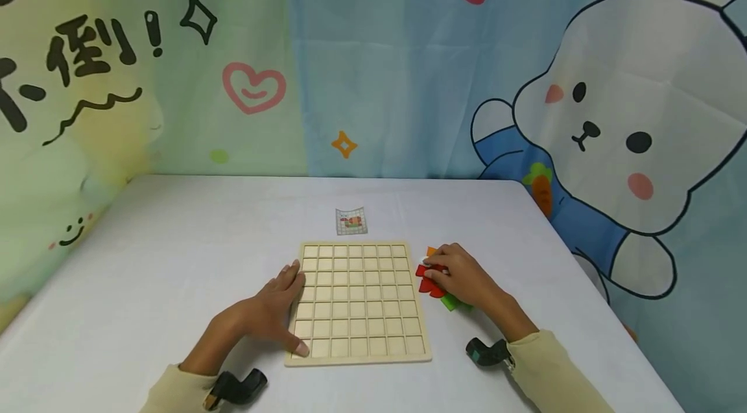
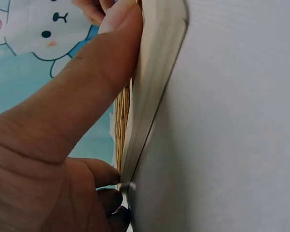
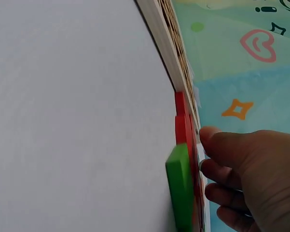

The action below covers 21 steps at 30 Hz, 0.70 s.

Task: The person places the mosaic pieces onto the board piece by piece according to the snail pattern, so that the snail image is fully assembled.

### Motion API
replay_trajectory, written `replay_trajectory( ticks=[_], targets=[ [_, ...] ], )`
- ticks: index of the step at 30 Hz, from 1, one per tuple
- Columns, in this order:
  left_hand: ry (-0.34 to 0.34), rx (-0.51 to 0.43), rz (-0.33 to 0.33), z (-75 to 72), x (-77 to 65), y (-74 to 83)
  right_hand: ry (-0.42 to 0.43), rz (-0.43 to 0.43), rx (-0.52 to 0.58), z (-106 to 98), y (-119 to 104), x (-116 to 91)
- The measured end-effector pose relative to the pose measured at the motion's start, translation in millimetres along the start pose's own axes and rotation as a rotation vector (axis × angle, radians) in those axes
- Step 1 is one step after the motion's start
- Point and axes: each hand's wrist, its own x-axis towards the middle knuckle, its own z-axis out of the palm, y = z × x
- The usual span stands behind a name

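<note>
A pale wooden board (image 1: 356, 360) with a grid of square cells lies flat on the white table. Along its left side rests my left hand (image 1: 270, 309), fingers spread at the edge. Its thumb (image 2: 118, 46) presses on the near left corner in the left wrist view. To the right of the board my right hand (image 1: 463, 275) is over a small cluster of coloured pieces, its fingers loosely bent. Red pieces (image 1: 430, 287), an orange piece (image 1: 431, 251) and a green piece (image 3: 179, 169) show around the fingertips. The hand hides part of the cluster.
A small card (image 1: 351, 222) with a coloured picture on a grid lies beyond the board. Black wrist-camera mounts (image 1: 489, 353) sit at both sleeves. A printed curtain (image 1: 397, 76) hangs behind the table's far edge.
</note>
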Motion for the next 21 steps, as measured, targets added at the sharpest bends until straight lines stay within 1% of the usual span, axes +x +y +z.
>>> replay_trajectory(
  ticks=[4, 7, 17, 21],
  targets=[
    [-0.004, -0.013, 0.018, -0.7, -1.4, -0.3, -0.039, 0.058, -0.018, 2.6, -4.6, 3.2],
    [-0.004, -0.014, 0.005, -0.1, -1.7, -1.0, -0.058, 0.087, -0.04, 4.1, -7.6, 5.0],
    [0.013, 0.001, -0.027, 1.6, -0.8, -0.4, -0.07, 0.092, -0.155, 3.1, -19.8, 7.3],
    [0.01, 0.001, -0.021, 1.2, -0.3, -1.4, -0.065, 0.117, -0.146, 4.1, -22.4, 9.1]
  ],
)
